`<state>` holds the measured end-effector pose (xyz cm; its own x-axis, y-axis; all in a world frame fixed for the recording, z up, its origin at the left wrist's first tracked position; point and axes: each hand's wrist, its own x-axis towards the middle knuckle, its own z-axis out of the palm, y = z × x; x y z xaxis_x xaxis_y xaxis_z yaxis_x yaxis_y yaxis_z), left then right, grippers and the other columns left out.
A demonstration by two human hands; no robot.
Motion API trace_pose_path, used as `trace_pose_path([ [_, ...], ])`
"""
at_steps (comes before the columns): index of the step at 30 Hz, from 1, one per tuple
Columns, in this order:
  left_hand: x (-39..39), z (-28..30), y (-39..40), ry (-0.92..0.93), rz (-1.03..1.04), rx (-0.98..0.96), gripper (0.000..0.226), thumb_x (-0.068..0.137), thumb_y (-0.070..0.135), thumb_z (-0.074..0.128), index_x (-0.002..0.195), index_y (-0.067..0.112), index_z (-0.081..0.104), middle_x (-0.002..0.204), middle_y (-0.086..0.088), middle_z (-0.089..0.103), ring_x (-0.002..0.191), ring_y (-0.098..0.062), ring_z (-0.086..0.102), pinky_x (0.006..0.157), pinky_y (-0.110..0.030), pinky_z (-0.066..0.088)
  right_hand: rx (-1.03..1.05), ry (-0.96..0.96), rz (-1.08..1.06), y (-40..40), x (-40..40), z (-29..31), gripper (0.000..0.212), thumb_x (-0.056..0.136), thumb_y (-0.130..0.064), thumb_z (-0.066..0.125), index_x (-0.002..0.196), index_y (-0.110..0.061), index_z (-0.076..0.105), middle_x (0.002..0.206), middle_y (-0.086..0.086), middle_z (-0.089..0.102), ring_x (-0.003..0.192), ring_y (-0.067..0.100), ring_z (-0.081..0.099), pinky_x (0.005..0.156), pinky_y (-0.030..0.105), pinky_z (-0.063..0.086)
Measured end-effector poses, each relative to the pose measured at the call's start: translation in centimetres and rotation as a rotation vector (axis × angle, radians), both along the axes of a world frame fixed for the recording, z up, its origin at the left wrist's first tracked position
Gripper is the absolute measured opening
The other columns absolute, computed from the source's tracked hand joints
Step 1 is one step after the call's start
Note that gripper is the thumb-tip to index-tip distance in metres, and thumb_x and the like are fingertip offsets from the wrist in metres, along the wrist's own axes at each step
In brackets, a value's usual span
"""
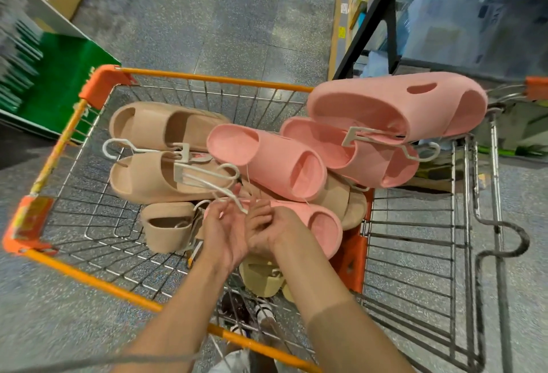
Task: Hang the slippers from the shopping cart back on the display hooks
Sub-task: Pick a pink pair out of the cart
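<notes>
Orange-rimmed shopping cart [166, 75] holds beige slippers [154, 147] at 9 o'clock, pink slippers [370, 123] at 2 o'clock. Left hand [224, 231] and right hand [268, 229] meet at centre, fingers curled, pinching a white hanger [221, 191] over the pile.

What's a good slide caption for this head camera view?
Both hands, left hand and right hand, work a white hanger over pink and beige slippers piled in an orange-rimmed cart.
</notes>
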<state>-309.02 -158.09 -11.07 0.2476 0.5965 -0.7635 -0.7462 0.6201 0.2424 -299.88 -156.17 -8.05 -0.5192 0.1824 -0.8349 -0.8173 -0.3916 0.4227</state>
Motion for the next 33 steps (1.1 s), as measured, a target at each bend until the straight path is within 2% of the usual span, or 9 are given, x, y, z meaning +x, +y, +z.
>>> trace_pose_path([
  [4,-0.1,-0.1,0.1,-0.096,0.076,-0.016,0.065,0.092,0.061,0.025,0.112,0.003,0.046,0.072,-0.017,0.069,0.055,-0.022,0.069,0.045,-0.029,0.056,-0.05,-0.12,0.008,0.7,-0.6,0.6,0.032,0.083,-0.001,0.044,0.053,0.002,0.053,0.031,0.005,0.046,0.017,0.012,0.039,0.019,0.013,0.023],
  [7,0.1,-0.1,0.4,-0.115,0.092,-0.071,0.065,0.091,0.063,0.02,0.101,0.005,0.048,0.069,-0.018,0.069,0.053,-0.024,0.069,0.041,-0.032,0.055,-0.011,-0.15,0.051,0.4,-0.3,1.4,0.028,0.074,0.001,0.045,0.048,0.004,0.054,0.031,0.005,0.048,0.017,0.011,0.039,0.019,0.012,0.022],
  [11,0.1,-1.3,0.9,-0.079,0.045,-0.153,0.045,0.099,0.042,0.029,0.074,0.01,0.048,0.059,-0.012,0.057,0.048,-0.025,0.064,0.041,-0.033,0.054,-0.01,-0.181,0.165,-0.9,0.7,1.6,0.05,0.091,-0.009,0.039,0.046,0.005,0.054,0.031,0.004,0.049,0.018,0.011,0.042,0.02,0.014,0.027],
  [16,1.4,-1.9,0.3,0.134,0.07,-0.228,0.032,0.101,0.019,0.032,0.074,0.008,0.042,0.064,-0.011,0.048,0.045,-0.018,0.06,0.036,-0.028,0.052,0.063,-0.235,0.251,-1.8,1.7,1.4,0.064,0.097,-0.013,0.031,0.043,0.009,0.056,0.035,0.008,0.053,0.02,0.009,0.043,0.026,0.011,0.03],
  [21,2.1,-1.6,0.1,0.207,0.058,-0.195,0.033,0.095,-0.004,0.025,0.068,0.004,0.042,0.038,-0.005,0.054,0.032,-0.011,0.055,0.033,-0.02,0.048,0.162,-0.333,0.401,-1.1,2.5,1.8,0.057,0.096,-0.029,0.04,0.049,-0.001,0.056,0.037,-0.001,0.049,0.023,0.006,0.042,0.023,0.008,0.024],
  [25,2.2,-2.1,0.0,0.359,0.062,-0.197,0.034,0.092,-0.009,0.03,0.068,0.009,0.047,0.041,0.002,0.051,0.037,-0.004,0.051,0.035,-0.011,0.043,0.386,-0.84,1.089,-0.4,4.1,2.0,0.05,0.093,-0.046,0.039,0.069,-0.006,0.057,0.036,-0.004,0.039,0.028,0.007,0.031,0.033,0.015,0.024],
  [27,2.5,-2.6,-0.1,0.434,0.043,-0.23,0.035,0.093,-0.007,0.031,0.067,0.01,0.048,0.04,0.002,0.051,0.035,-0.004,0.049,0.036,-0.013,0.04,0.454,-1.296,1.113,0.8,4.9,0.4,0.042,0.09,-0.041,0.046,0.075,-0.005,0.062,0.049,0.005,0.056,0.037,0.015,0.048,0.044,0.024,0.043],
  [29,2.9,-3.3,0.0,0.503,0.015,-0.257,0.029,0.093,-0.004,0.033,0.078,0.005,0.056,0.059,-0.008,0.058,0.053,-0.014,0.056,0.053,-0.023,0.047,0.577,-1.545,1.087,2.2,4.8,-0.5,0.035,0.084,-0.046,0.054,0.073,-0.012,0.059,0.071,0.011,0.065,0.058,0.026,0.062,0.06,0.038,0.053],
  [33,3.4,-4.0,-0.1,0.606,0.041,-0.27,0.028,0.091,-0.001,0.035,0.093,0.009,0.061,0.085,-0.01,0.061,0.076,-0.025,0.057,0.079,-0.042,0.05,0.71,-1.683,1.172,4.4,3.6,-2.5,0.04,0.08,-0.04,0.065,0.06,-0.016,0.04,0.06,0.001,0.046,0.058,0.024,0.047,0.059,0.03,0.035],
])
